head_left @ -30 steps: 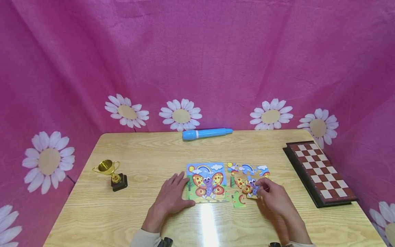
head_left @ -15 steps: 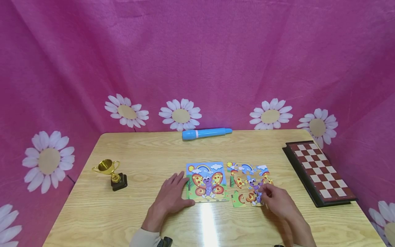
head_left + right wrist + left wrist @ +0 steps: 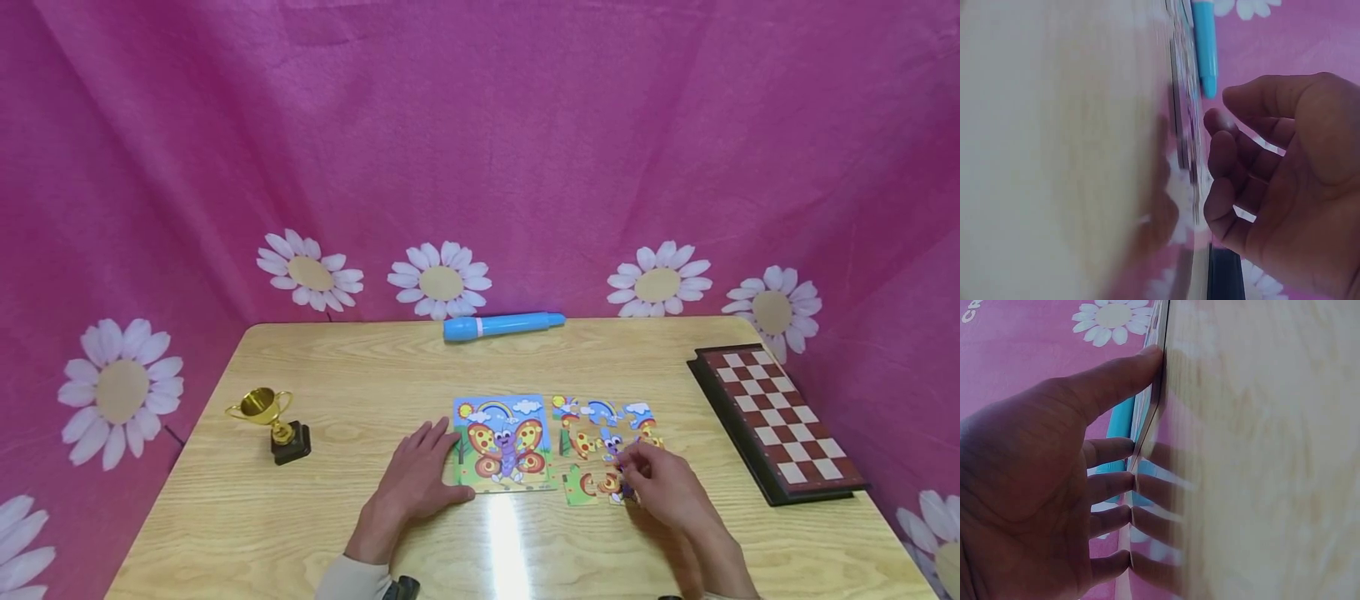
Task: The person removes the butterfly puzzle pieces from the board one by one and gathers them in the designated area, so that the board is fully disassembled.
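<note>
My left hand (image 3: pixel 416 475) rests on the table at the left side of a square butterfly picture board (image 3: pixel 506 450), fingers spread. In the left wrist view its thumb reaches the board's edge. Right of the board lie several jigsaw pieces of a matching butterfly picture, among them a green corner piece (image 3: pixel 577 485) and a rainbow piece (image 3: pixel 601 410). My right hand (image 3: pixel 667 487) is close over the lower right pieces and partly hides them. Its fingers (image 3: pixel 1221 153) are loosely bent, and a gap shows between thumb and forefinger in the right wrist view.
A gold trophy cup (image 3: pixel 258 406) on a black base stands at the left. Along the back edge lies a blue microphone-shaped toy (image 3: pixel 510 324). A red and white chessboard (image 3: pixel 783 417) on a black case lies at the right. Behind hangs a pink daisy cloth (image 3: pixel 480 150).
The right hand brought a butterfly-body piece down toward the front among the other pieces, then shifted slightly left. The left hand has stayed beside the board.
</note>
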`<state>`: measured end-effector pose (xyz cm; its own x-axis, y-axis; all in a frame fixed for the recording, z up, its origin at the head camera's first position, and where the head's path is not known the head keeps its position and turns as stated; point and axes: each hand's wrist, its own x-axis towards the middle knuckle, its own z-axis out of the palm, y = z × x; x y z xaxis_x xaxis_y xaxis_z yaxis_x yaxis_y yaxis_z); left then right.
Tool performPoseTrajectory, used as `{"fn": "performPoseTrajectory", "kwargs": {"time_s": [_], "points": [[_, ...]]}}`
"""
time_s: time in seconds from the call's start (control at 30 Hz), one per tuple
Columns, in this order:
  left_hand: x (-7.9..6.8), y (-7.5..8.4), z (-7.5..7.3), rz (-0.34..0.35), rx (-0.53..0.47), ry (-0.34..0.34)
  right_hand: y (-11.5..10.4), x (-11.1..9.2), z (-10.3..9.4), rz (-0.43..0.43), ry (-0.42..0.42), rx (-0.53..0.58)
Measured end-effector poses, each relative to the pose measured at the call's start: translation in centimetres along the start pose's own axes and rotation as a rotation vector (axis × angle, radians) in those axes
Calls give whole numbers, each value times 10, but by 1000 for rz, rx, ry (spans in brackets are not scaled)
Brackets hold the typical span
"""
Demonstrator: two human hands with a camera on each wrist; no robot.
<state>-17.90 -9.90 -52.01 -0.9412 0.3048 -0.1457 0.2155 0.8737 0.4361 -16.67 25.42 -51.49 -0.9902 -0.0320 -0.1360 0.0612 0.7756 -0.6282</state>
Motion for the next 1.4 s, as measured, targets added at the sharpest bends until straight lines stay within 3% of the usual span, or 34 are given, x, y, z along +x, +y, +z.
{"fn": "performPoseTrajectory", "kwargs": {"time_s": [0.53,0.87,1.2,1.4], "points": [[0,0,0,-7,0,-4,-42,15,34,-263,-38,-82],[1,-1,0,9,0,8,-56,18,45,-376,-60,-117],[0,-1,0,6,-1,7,-65,20,54,-422,-92,-152],[0,-1,0,7,7,8,-69,20,56,-403,-92,-183]]}}
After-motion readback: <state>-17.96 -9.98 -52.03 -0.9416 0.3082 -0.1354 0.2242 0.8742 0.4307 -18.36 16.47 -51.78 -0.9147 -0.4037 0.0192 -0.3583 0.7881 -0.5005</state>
